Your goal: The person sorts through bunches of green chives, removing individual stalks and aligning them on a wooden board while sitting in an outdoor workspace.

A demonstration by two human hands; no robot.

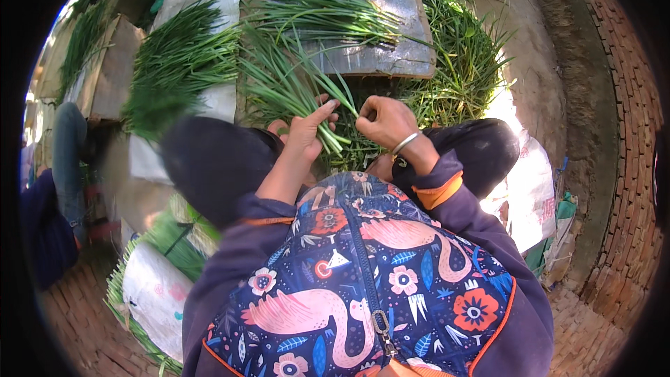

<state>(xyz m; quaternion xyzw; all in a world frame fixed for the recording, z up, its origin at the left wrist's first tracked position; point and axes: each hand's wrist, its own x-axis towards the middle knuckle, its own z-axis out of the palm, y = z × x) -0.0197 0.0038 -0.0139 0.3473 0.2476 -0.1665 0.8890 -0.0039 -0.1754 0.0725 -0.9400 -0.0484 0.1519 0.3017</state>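
Observation:
My left hand point(309, 133) is closed around a small bunch of green leafy stalks point(282, 86), which look like garlic chives, with their pale cut ends pointing down to the right. Between the thumb and fingers of my right hand point(387, 120), which wears a silver bangle, are the pale ends of a few stalks point(340, 91) whose leaves fan up to the left. Beyond both hands, more bunches of the same greens point(335, 13) lie on a worn flat board point(361, 60). A thick pile of them point(178, 57) rests on white sheeting at the left.
Loose, tangled leaves point(460, 57) heap up right of the board. A tied bundle wrapped in a white sack point(157, 293) sits at lower left. Another white sack point(528, 193) lies beside my right knee. A person's jeans-clad leg point(70, 152) shows at far left. A brick strip point(628, 115) borders the right.

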